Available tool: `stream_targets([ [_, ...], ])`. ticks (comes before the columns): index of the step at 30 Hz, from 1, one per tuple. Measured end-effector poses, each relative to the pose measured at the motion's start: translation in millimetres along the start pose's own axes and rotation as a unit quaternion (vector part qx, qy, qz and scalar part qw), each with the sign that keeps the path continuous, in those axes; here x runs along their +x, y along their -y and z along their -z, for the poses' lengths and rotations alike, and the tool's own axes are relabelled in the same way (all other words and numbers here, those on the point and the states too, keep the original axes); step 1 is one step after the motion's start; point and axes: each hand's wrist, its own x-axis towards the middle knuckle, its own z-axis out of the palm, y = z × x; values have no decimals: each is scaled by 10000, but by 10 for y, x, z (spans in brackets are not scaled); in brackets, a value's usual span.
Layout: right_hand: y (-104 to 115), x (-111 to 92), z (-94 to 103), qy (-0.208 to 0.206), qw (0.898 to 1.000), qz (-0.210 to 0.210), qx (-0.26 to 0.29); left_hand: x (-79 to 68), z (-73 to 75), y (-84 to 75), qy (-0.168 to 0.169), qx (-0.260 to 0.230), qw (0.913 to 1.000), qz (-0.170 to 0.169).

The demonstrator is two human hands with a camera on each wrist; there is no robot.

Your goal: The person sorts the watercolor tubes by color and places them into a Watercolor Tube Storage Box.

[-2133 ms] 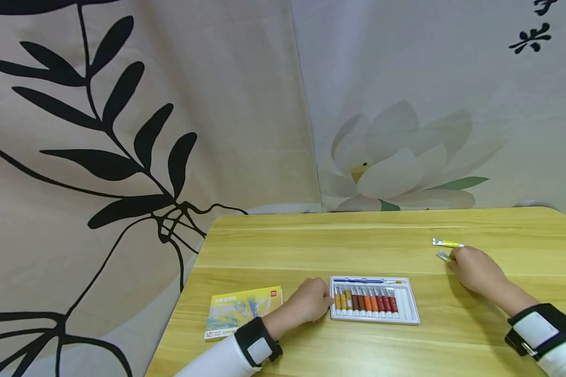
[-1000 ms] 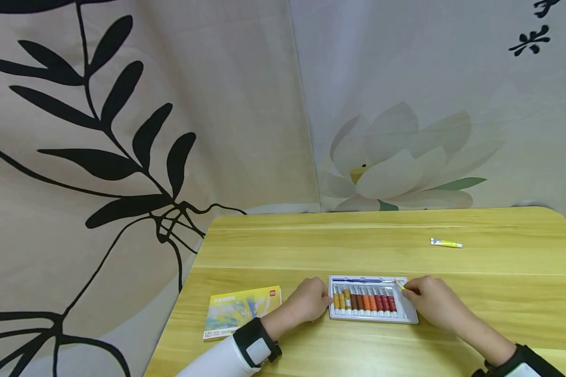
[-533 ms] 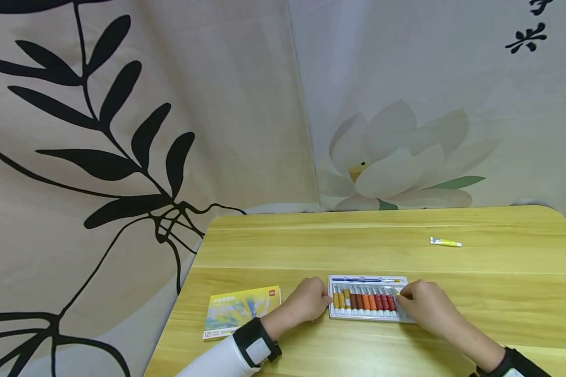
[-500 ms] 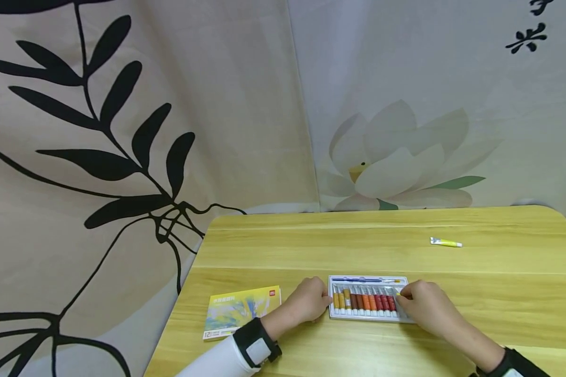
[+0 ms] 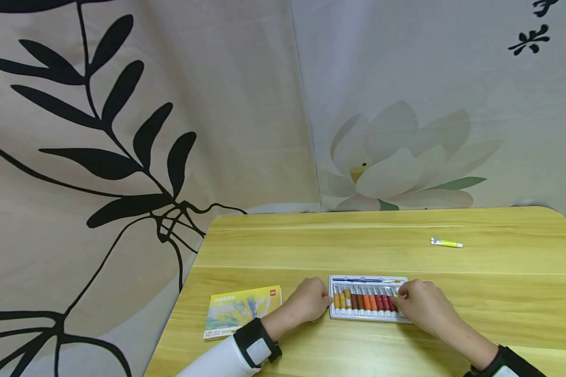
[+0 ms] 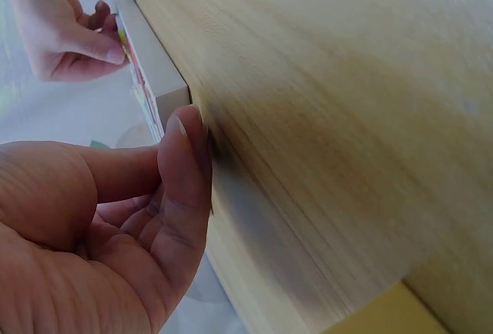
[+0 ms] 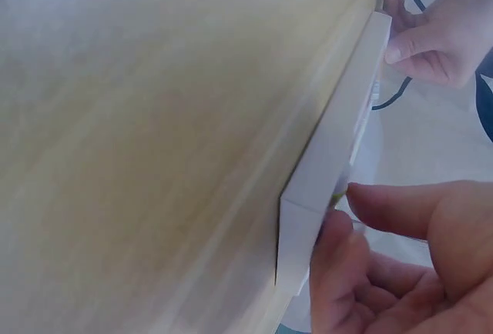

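A white tray (image 5: 412,310) on the table holds a row of paint tubes (image 5: 367,302) in ochre, brown, orange and red, with a blue-handled brush (image 5: 358,280) along its far side. My left hand (image 5: 307,299) holds the tray at its left end, thumb and fingertip at the corner in the left wrist view. With thumb and forefinger, my right hand (image 5: 426,306) pinches a small yellow paint tube (image 7: 339,196) low at the tray's right part, beside the red tubes. Most of that tube is hidden by the fingers. Another yellow paint tube (image 5: 446,243) lies farther back on the table.
A yellow paint box (image 5: 242,311) lies flat left of the tray, partly behind my left wrist. The wooden table (image 5: 311,246) ends at a printed cloth backdrop (image 5: 245,104) with dark leaves and a pale flower.
My right hand has picked up one of the two yellow tubes at the back right and brought it left and nearer, down into the tray's right part. The left hand has stayed at the tray.
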Motion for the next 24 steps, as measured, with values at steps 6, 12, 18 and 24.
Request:
stream_targets([
  [6,-53,-22,22,195,9998,-15,102,12,-3,0,44,34,9999,87],
  [12,-84,-68,30,293,9996,9,36,1,8,-12,43,41,9999,83],
  [18,-97,-81,26,428,9990,-17,149,1,19,-20,81,8,10000,56],
  [24,-102,-76,13,596,9979,-96,216,-1,12,-5,73,14,9999,68],
])
